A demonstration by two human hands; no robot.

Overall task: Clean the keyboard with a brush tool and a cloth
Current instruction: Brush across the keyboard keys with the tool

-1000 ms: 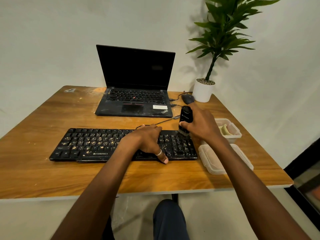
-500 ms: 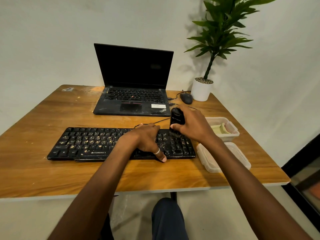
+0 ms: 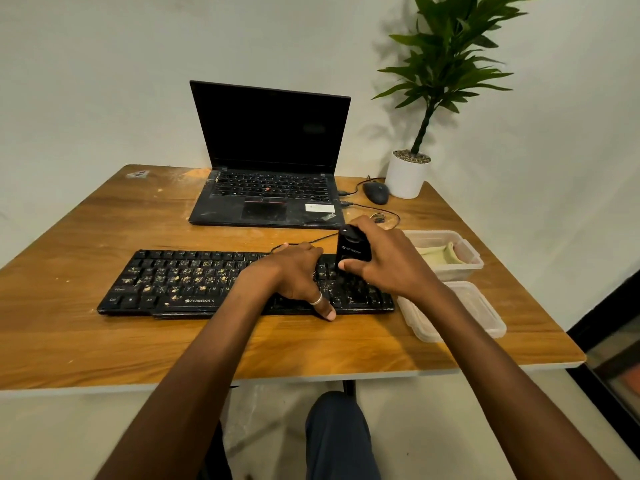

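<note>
Okay, just the head view to go on. The right hand [image 3: 384, 268] has its fingers [image 3: 370, 230] and thumb wrapped round the brush tool [image 3: 354, 249], with the working end down on the keyboard [image 3: 194, 284]. The left hand [image 3: 294, 273] clamps the keyboard, fingers hooked over the far edge and the ringed thumb on the near edge.

What I'd worry about:
- **Grit going deeper:** the crumbs [image 3: 180, 278] left of the left-hand fingers are loose, and a hard downward scrub would probably push them between the keycaps instead of off.
- **Dirtying the cloth:** a fast sideways flick could send bits into the open tub [image 3: 471, 263] just right of the right-hand fingers, where the cloth [image 3: 438, 254] sits.
- **Missed keys:** the left palm covers the middle keys, so those could get skipped.
- **Sliding:** the tabletop [image 3: 104, 341] looks slick, so I'd guess the board skates if that clamp eases.

Materials:
- **Brush tool:** a chunky, glossy black plastic block with a logo. The bristles are lost in shadow, so I can't tell how stiff they are.
- **Keyboard:** a long, flat, matte black slab.
- **Crumbs:** pale and gritty.
- **Tub:** cloudy, translucent plastic with rounded corners.
- **Cloth:** pale green and looks soft, lying folded.
- **Tabletop:** varnished wood grain with a light edge.
</note>
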